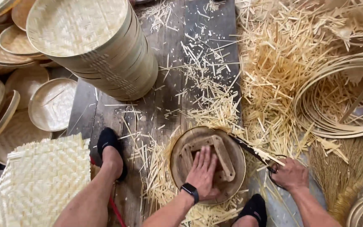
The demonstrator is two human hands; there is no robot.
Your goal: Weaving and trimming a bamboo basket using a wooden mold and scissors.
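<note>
The person sits low over a plank floor (169, 105), looking down at both hands. The left hand (202, 172) lies flat on a round wooden form (209, 162), fingers spread and pressing down. It pins the form so it seems not to slip. The form sits on the floor between the person's feet, and thin pale edges peek out all round it, so a woven piece looks to be trapped under it.

The right hand (291, 174) is curled shut on the handles of big dark scissors (255, 153). The blades point at the right rim of the form, touching it or just beside it, as if the rim guides the cut. A watch (190, 191) sits on the left wrist.

The left foot in a black sock (111, 145) rests on the planks near a square woven mat (38, 180).

Cut bamboo strips (215, 101) lie scattered all about the form, and a much thicker heap (282, 54) lies to the right. Beside the heap are coiled bamboo hoops (341, 101).

Farther off stands a leaning stack of round woven trays (101, 46). More loose trays (51, 103) lie at the far left.
</note>
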